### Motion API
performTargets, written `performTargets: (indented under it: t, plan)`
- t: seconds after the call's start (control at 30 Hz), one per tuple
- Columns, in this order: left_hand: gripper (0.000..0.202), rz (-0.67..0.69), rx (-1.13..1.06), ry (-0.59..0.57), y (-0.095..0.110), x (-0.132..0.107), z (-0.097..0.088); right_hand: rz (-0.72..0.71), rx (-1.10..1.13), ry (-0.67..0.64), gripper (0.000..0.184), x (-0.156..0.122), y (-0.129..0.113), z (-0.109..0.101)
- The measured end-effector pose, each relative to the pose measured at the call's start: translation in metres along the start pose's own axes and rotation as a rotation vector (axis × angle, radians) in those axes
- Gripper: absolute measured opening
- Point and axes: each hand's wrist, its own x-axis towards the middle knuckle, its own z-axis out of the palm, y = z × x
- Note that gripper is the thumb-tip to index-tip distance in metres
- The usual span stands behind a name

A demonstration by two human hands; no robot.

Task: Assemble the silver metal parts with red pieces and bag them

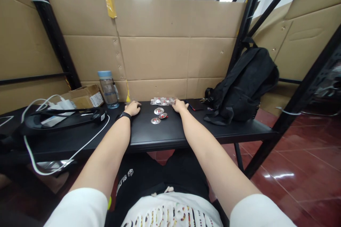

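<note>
My left hand, with a dark band at its wrist, rests palm down towards the back of the black table. Its fingers are loosely bent and partly apart, with a scrap of clear plastic beside them. My right hand lies at the right end of a row of small clear plastic packets, touching the end one; its fingers look spread, though some are hidden. Between the hands, nearer me, are several round silvery discs with red marks: one disc at the back, another disc in front, and an overlapping disc to the right.
A water bottle and an opened cardboard box stand at left, behind a black looped device and white cable. A black backpack and dark phone-like object are at right. Cardboard wall closes the back.
</note>
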Motion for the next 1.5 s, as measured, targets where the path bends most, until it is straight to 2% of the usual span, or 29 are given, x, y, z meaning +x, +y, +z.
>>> performTargets:
  t: [0.1, 0.2, 0.3, 0.37, 0.47, 0.53, 0.63, 0.73, 0.83, 1.07, 1.27, 1.4, 1.5]
  plan:
    - [0.033, 0.055, -0.049, -0.008, 0.002, 0.002, 0.001, 0.015, 0.179, 0.136, 0.03, 0.0, 0.0, -0.001]
    - [0.029, 0.096, -0.106, -0.004, 0.001, 0.003, 0.002, -0.014, 0.264, 0.204, 0.038, 0.001, -0.003, -0.007]
    - [0.027, 0.157, -0.239, 0.006, -0.002, 0.003, 0.003, -0.156, 0.4, 0.258, 0.039, 0.001, -0.012, -0.012]
    - [0.023, 0.153, -0.316, 0.056, -0.002, 0.003, 0.002, -0.291, 0.547, 0.271, 0.037, 0.0, -0.021, -0.013]
    - [0.017, 0.091, -0.428, 0.185, 0.008, 0.003, 0.001, -0.443, 0.632, 0.174, 0.032, -0.003, -0.035, -0.011]
    - [0.025, 0.082, -0.589, 0.212, 0.021, 0.001, 0.002, -0.479, 0.629, 0.094, 0.032, -0.006, -0.042, -0.009]
    - [0.036, 0.17, -0.794, 0.099, 0.043, -0.005, 0.008, -0.5, 0.684, 0.01, 0.031, -0.009, -0.047, -0.007]
    - [0.051, 0.272, -0.796, -0.043, 0.059, -0.015, 0.015, -0.536, 0.756, -0.043, 0.028, -0.011, -0.048, -0.005]
    - [0.059, 0.322, -0.748, -0.102, 0.068, -0.023, 0.02, -0.539, 0.792, -0.015, 0.025, -0.01, -0.048, -0.003]
    - [0.052, 0.343, -0.76, -0.067, 0.071, -0.024, 0.022, -0.487, 0.787, 0.068, 0.019, -0.01, -0.046, 0.0]
    - [0.057, 0.301, -0.97, -0.116, 0.077, -0.028, 0.018, -0.42, 0.844, 0.083, 0.019, -0.015, -0.046, -0.001]
    - [0.046, 0.297, -1.022, -0.072, 0.08, -0.03, 0.016, -0.401, 0.957, 0.086, 0.02, -0.015, -0.047, 0.0]
    - [0.041, 0.283, -1.005, 0.005, 0.079, -0.029, 0.015, -0.417, 1.042, 0.06, 0.033, -0.014, -0.047, 0.002]
